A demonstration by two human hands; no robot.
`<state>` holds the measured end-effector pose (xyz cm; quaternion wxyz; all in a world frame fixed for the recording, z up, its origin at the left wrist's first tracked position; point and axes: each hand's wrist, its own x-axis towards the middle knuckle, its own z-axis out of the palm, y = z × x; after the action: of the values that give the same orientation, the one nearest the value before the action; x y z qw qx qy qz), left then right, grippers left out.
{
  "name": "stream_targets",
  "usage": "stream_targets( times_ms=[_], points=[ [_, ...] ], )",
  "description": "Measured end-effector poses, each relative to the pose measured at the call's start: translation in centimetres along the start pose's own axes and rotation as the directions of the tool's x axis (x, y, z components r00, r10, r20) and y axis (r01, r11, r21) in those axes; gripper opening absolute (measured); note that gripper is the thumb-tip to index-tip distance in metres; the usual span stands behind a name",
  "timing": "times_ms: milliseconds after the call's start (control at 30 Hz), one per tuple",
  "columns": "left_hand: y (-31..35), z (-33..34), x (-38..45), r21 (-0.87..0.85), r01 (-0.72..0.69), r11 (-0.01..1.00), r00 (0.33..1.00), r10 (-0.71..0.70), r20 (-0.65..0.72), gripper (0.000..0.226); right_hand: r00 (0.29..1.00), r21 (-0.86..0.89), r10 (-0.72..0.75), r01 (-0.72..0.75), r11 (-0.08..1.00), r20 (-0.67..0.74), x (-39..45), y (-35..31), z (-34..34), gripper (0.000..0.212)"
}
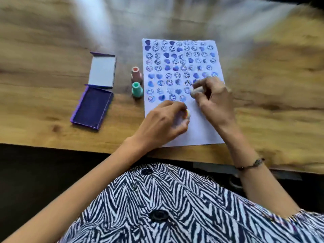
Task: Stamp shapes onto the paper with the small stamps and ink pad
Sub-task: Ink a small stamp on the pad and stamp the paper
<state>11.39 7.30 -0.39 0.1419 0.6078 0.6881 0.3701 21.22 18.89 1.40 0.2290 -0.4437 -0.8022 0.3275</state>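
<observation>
A small stamp (pixel 196 91) is pinched in the right hand (pixel 213 99) over the nearly filled paper (pixel 201 132), another stamp (pixel 187 114) is gripped by the left hand (pixel 164 121), and the open ink pad (pixel 92 106) is kept within reach at left.

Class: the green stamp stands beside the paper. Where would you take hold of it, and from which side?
Pinch the narrow upper stem of the green stamp from above. It stands upright on its wider base, close to the pink stamp and the paper, so the top is the freest approach.
</observation>
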Motion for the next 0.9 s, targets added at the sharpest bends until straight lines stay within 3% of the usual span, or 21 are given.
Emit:
stream_targets(
  times_ms=[133,467,633,900],
  points=[
    [-0.6,-0.2,0.4,0.053,-0.034,0.998,0.999,0.032,0.037,0.032,0.999,-0.129,-0.035,0.037,0.991,0.020,0.2,0.0,-0.1,0.015],
    [-1.3,-0.8,0.9,-0.043,-0.051,0.998,0.993,0.056,0.101,0.033,0.994,-0.294,-0.035,0.063,0.954,0.101,0.4,-1.2,0.2,0.017],
    [-1.5,-0.8,0.9,-0.074,-0.029,0.997,0.993,0.037,0.111,0.033,0.989,-0.501,-0.084,0.134,0.855,0.122,0.1,-1.4,1.5,0.019],
    [-1.6,-0.8,0.9,-0.095,-0.020,0.995,0.994,0.030,0.101,0.030,0.991,-0.518,-0.081,0.126,0.846,0.110,0.2,-1.7,1.6,0.018]
  ],
)
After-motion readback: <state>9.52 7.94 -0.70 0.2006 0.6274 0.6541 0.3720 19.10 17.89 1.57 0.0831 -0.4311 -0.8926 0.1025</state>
